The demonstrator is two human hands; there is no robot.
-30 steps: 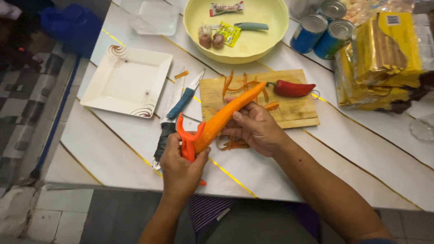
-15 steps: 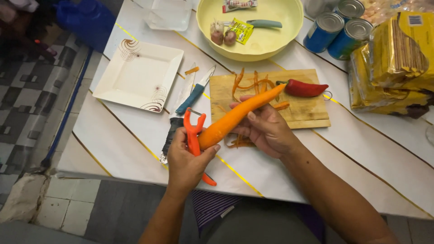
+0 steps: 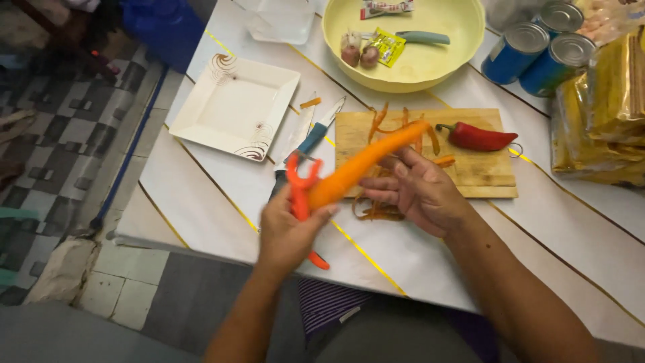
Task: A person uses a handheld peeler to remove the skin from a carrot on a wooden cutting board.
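Head view, steeply down, near table (image 3: 201, 195)

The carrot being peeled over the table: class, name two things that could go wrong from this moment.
1. The left hand works the orange peeler against the carrot, and the thumb lies at the carrot's near end, so a slip might nick it.
2. The right hand holds the carrot in the air near the cutting board; the peels already spill onto the table, and more may drop off its edge.
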